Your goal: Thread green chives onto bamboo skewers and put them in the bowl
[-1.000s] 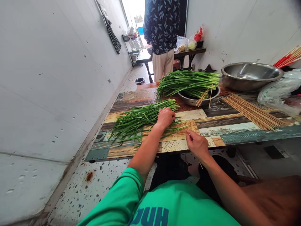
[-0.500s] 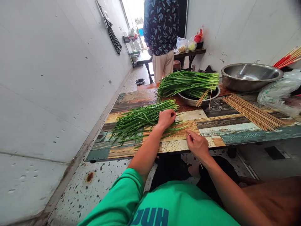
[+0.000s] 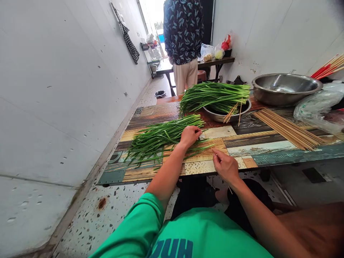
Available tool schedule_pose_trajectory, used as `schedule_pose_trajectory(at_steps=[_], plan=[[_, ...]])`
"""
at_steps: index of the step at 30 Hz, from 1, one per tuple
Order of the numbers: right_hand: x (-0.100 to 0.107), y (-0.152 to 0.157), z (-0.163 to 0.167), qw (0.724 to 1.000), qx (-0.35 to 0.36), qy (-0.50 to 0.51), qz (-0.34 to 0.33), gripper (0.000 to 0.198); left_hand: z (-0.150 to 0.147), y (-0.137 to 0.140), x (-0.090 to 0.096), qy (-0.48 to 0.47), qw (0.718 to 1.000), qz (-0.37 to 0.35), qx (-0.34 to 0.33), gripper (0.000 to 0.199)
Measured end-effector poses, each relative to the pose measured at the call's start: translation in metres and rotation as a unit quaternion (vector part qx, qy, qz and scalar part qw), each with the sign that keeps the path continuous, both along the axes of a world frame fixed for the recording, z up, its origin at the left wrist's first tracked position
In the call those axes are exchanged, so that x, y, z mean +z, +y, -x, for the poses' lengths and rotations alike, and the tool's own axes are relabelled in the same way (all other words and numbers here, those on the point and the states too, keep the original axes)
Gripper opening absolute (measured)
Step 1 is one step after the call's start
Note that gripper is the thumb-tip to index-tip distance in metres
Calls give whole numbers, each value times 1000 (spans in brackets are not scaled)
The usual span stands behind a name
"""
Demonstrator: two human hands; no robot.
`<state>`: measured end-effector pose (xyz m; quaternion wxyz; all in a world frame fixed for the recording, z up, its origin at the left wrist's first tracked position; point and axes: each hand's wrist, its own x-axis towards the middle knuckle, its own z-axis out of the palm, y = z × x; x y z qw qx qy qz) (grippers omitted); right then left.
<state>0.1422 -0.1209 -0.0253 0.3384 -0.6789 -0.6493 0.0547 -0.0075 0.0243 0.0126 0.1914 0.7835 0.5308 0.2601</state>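
Note:
Long green garlic chives (image 3: 161,134) lie in a loose pile on the table, their pale cut ends toward the right. My left hand (image 3: 190,136) is closed in a pinch at the near side of this pile, on a chive stalk whose end pokes out past the fingers. Lower right, my right hand (image 3: 225,165) grips a thin wooden skewer (image 3: 209,144), whose upper part slants toward my left fingertips. Whether the skewer's tip pierces the stalk is too small to tell. A few loose chives (image 3: 200,148) lie between the hands.
A larger chive bundle (image 3: 215,94) rests over a metal bowl (image 3: 219,116) with several skewers at its rim. Many bare skewers (image 3: 290,128) lie at right, near a big steel basin (image 3: 287,87) and plastic bags (image 3: 317,107). Beyond the table stands a person (image 3: 184,39).
Both hands keep almost the same place and grip. The skewer's upper part shows a little more plainly near my left fingertips. The view has shifted very slightly.

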Motion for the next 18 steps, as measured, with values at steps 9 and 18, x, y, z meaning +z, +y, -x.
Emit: schedule_pose_trajectory(at_steps=[9,18], plan=[[1,0,0,1000,2,13,-12,36,0,3,-2,-66,998,16,8,18],[4,-1,0,1000,1,13,0,36,-1,1,2,-77,996,31,20,16]])
